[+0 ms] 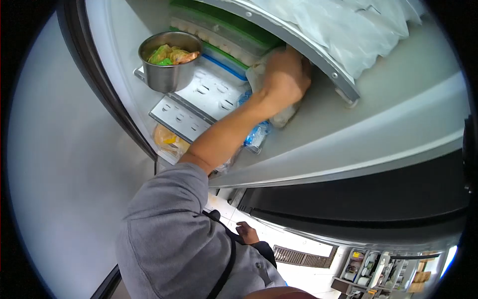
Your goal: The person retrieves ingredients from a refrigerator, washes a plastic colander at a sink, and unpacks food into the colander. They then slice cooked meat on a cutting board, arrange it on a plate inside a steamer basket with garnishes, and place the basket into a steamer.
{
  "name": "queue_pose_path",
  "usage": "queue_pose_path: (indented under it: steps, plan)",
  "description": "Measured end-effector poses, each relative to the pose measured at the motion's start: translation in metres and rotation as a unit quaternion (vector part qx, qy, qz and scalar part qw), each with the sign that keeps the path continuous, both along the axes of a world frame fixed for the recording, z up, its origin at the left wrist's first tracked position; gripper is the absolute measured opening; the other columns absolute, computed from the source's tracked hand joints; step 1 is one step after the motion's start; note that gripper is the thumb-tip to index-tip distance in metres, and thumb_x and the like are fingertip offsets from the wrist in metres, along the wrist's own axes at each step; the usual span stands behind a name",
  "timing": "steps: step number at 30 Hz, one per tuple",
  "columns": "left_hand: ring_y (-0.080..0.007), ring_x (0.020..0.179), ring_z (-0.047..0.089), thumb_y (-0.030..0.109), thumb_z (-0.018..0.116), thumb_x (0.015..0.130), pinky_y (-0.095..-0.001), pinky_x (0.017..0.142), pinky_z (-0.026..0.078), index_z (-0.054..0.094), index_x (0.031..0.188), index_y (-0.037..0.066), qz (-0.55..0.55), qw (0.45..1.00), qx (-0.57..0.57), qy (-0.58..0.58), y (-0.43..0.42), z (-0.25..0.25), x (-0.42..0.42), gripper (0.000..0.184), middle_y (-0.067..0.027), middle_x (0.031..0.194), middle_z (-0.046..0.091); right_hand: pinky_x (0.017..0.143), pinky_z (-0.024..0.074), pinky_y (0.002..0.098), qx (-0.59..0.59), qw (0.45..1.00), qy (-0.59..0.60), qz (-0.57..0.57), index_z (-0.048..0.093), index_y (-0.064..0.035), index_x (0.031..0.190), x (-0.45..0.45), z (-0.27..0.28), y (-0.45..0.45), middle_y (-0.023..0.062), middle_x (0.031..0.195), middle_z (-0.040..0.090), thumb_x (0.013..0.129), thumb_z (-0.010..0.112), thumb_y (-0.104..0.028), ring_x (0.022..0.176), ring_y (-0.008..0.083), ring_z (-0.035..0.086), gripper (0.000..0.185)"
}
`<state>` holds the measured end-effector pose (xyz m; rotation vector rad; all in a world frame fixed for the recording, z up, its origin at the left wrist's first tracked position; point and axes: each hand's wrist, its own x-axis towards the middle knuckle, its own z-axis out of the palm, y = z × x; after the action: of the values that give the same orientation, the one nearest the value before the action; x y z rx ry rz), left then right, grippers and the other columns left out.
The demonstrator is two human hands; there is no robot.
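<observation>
My left hand (288, 77), at the end of a bare forearm and a grey sleeve, reaches into the fridge and is blurred. Its fingers look curled round the top of a whitish bag (284, 115), which shows on both sides of it; the fingertips are partly hidden. Behind the hand stand clear containers with green lids (224, 37), with pale round items inside. A blue-edged lid (224, 67) lies below them. Blue-marked plastic packaging (256, 133) sits beside the wrist. Low near my torso, my right hand (247, 233) hangs with its fingers apart, holding nothing visible.
A steel pot (169, 74) with wrapped food in it stands on the perforated metal shelf (209, 92). Bagged food (169, 142) lies lower down. White plastic bags (343, 30) fill the upper rack. The door (59, 149) is at left; a floor grate (303, 257) lies behind.
</observation>
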<state>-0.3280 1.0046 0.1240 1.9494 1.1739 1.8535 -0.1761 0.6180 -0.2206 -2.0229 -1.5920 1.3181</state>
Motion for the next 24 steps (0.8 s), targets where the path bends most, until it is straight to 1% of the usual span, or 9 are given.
queue_pose_path:
  steps: [3, 6, 8, 9, 10, 12, 18, 22, 24]
  plan:
    - [-0.0399, 0.075, 0.063, 0.003, 0.065, 0.079, -0.039, 0.068, 0.05, 0.066, 0.085, 0.001, -0.031, 0.987, 0.019, -0.158, -0.048, 0.011, -0.025, 0.007, -0.0191, 0.077, 0.064, 0.078, 0.0534, 0.0391, 0.014, 0.996, 0.092, -0.008, 0.063, -0.0083, 0.111, -0.033, 0.024, 0.029, 0.0183, 0.097, 0.07, 0.092, 0.063, -0.018, 0.09, 0.0308, 0.07, 0.022]
    - [-0.0116, 0.053, 0.048, -0.005, 0.064, 0.086, -0.0232, 0.052, 0.036, 0.052, 0.09, 0.0, -0.036, 0.984, 0.07, -0.163, -0.108, 0.001, -0.069, 0.013, -0.0022, 0.061, 0.049, 0.083, 0.0523, 0.0368, 0.172, 0.969, 0.056, 0.169, 0.063, -0.0058, 0.11, -0.061, 0.034, 0.054, 0.0125, 0.098, 0.07, 0.093, 0.062, -0.019, 0.094, 0.0272, 0.069, 0.021]
    - [-0.0011, 0.053, 0.041, -0.006, 0.064, 0.088, -0.0167, 0.051, 0.031, 0.043, 0.094, 0.001, -0.05, 0.977, 0.076, -0.195, -0.138, -0.024, -0.09, 0.023, 0.003, 0.061, 0.047, 0.097, 0.0458, 0.0351, 0.048, 0.958, 0.281, 0.045, 0.057, -0.006, 0.126, -0.091, 0.096, 0.086, 0.008, 0.122, 0.063, 0.096, 0.061, -0.028, 0.114, 0.0199, 0.06, 0.038]
    - [0.0008, 0.053, 0.041, -0.006, 0.064, 0.088, -0.0147, 0.052, 0.031, 0.039, 0.095, 0.002, -0.066, 0.967, 0.079, -0.234, -0.148, -0.04, -0.095, 0.028, 0.0028, 0.063, 0.05, 0.107, 0.0385, 0.039, 0.017, 0.847, 0.531, -0.001, 0.04, -0.0079, 0.142, -0.102, 0.108, 0.097, 0.01, 0.138, 0.052, 0.092, 0.065, -0.036, 0.128, 0.0243, 0.049, 0.063]
    - [0.0008, 0.053, 0.041, -0.006, 0.064, 0.088, -0.0147, 0.052, 0.031, 0.039, 0.095, 0.002, -0.083, 0.968, 0.069, -0.225, -0.156, -0.056, -0.097, 0.028, 0.0028, 0.063, 0.05, 0.11, 0.0357, 0.043, 0.094, 0.697, 0.71, -0.028, 0.026, -0.007, 0.149, -0.128, 0.117, 0.115, 0.0135, 0.145, 0.042, 0.087, 0.069, -0.042, 0.134, 0.027, 0.043, 0.083]
    - [-0.0116, 0.047, 0.045, -0.009, 0.072, 0.079, -0.0246, 0.046, 0.034, 0.05, 0.085, 0.005, -0.106, 0.937, -0.064, -0.327, -0.177, -0.097, -0.101, 0.027, -0.0028, 0.065, 0.05, 0.11, 0.0359, 0.0462, 0.144, 0.648, 0.716, -0.216, 0.035, -0.0029, 0.145, -0.168, 0.196, 0.147, 0.0143, 0.144, 0.045, 0.082, 0.066, -0.06, 0.135, 0.0286, 0.041, 0.09]
    - [-0.0213, 0.059, 0.056, -0.001, 0.071, 0.078, -0.034, 0.056, 0.044, 0.057, 0.09, 0.003, -0.194, 0.98, 0.033, -0.021, -0.209, -0.149, -0.125, 0.019, -0.0065, 0.074, 0.058, 0.104, 0.0448, 0.0446, 0.096, 0.63, 0.764, -0.097, 0.039, -0.0103, 0.143, -0.136, 0.074, 0.177, 0.011, 0.136, 0.053, 0.077, 0.073, -0.039, 0.123, 0.0294, 0.053, 0.08]
    - [-0.0248, 0.069, 0.061, -0.004, 0.07, 0.078, -0.0371, 0.064, 0.049, 0.057, 0.095, 0.002, -0.234, 0.966, 0.058, 0.089, -0.235, -0.094, -0.143, 0.022, -0.0095, 0.083, 0.064, 0.102, 0.0473, 0.0456, 0.132, 0.761, 0.612, -0.17, 0.043, -0.0088, 0.141, -0.156, 0.072, 0.15, 0.0114, 0.133, 0.055, 0.071, 0.073, -0.04, 0.119, 0.0304, 0.056, 0.083]
    - [-0.0234, 0.084, 0.062, 0.002, 0.07, 0.081, -0.0377, 0.074, 0.05, 0.057, 0.102, 0.002, -0.125, 0.979, 0.135, 0.088, -0.237, -0.086, -0.179, 0.025, -0.0112, 0.097, 0.064, 0.102, 0.0468, 0.0469, 0.086, 0.598, 0.786, -0.13, 0.044, -0.0062, 0.14, -0.165, 0.09, 0.154, 0.0137, 0.133, 0.055, 0.069, 0.071, -0.043, 0.121, 0.0313, 0.055, 0.085]
